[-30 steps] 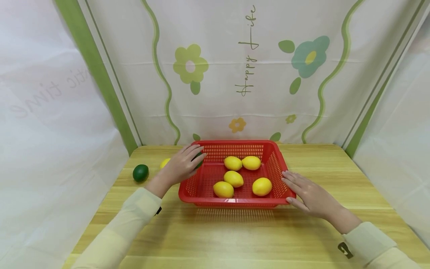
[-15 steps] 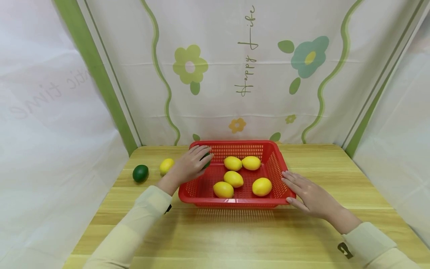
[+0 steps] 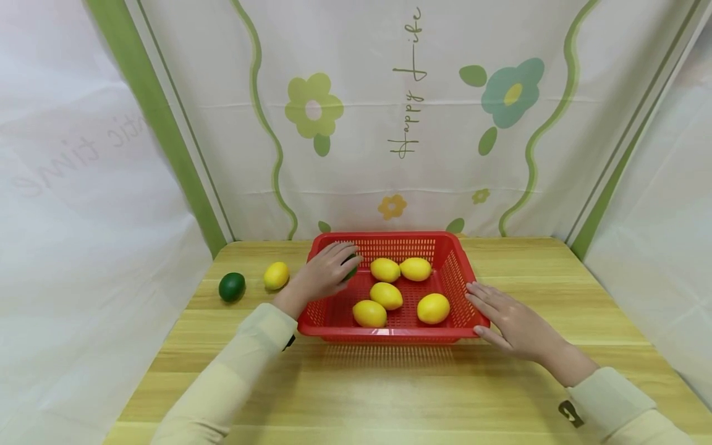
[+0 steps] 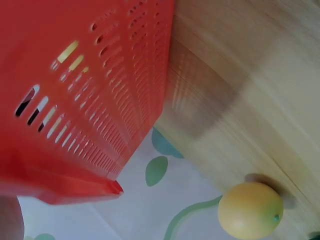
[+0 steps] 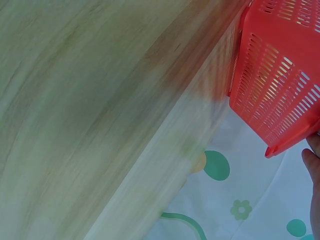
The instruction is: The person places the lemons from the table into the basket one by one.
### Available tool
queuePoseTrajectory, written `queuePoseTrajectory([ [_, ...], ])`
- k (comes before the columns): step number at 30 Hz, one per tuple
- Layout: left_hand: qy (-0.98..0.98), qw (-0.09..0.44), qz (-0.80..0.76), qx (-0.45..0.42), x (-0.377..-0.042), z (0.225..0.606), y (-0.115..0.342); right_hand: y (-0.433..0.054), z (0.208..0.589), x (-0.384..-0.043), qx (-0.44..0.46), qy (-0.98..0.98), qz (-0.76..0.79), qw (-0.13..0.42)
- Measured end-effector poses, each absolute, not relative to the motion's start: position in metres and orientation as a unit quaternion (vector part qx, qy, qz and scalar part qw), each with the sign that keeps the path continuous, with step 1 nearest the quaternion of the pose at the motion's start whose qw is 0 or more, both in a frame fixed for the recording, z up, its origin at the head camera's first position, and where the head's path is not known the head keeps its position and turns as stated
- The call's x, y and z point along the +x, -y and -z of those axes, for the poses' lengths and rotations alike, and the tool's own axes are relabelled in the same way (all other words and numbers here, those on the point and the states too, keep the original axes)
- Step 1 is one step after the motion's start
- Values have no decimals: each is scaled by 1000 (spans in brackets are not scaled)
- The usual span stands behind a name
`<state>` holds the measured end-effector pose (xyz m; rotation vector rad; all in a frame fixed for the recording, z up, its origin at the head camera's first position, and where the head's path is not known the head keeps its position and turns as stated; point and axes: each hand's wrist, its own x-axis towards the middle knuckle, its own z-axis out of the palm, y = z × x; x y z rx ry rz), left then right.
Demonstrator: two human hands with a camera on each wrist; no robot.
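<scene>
A red plastic basket [image 3: 389,334] with slotted walls stands on the table and holds several yellow lemons [image 3: 386,296]. Reaching over its left side, my left hand [image 3: 322,273] grips a dark green oval fruit [image 3: 350,267], mostly covered by the fingers, inside the basket's left part. My right hand [image 3: 517,322] rests on the right rim near the front corner, fingers straight along the wall and thumb at the edge. The right wrist view shows part of that hand [image 5: 315,175] at the rim. In the left wrist view the basket wall [image 4: 125,95] hides the held fruit.
Left of the basket, on the wooden table [image 3: 367,395], lie a loose lemon [image 3: 275,275] and a second dark green fruit [image 3: 232,287]. A white printed curtain [image 3: 356,173] hangs behind the table's far edge, with more white sheeting on both sides.
My left hand has moved right with the dark green fruit, from over the left rim to farther inside the basket, uncovering the loose lemon. My right hand stays at the rim.
</scene>
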<state>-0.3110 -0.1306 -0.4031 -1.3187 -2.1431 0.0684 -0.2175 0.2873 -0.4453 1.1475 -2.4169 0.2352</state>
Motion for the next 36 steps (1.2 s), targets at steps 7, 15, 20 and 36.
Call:
queuePoseTrajectory([
  [7,818,287,-24,-498,-314,406,125,-287,446,-218,417,876,-87,226],
  [15,831,260,-31,-490,-314,408,120,-287,446,-218,418,875,-89,228],
  [20,835,249,-30,-489,-315,410,117,-287,446,-218,418,874,-93,228],
  [36,832,241,-29,-499,-318,413,117,-287,445,-217,412,879,-88,224],
])
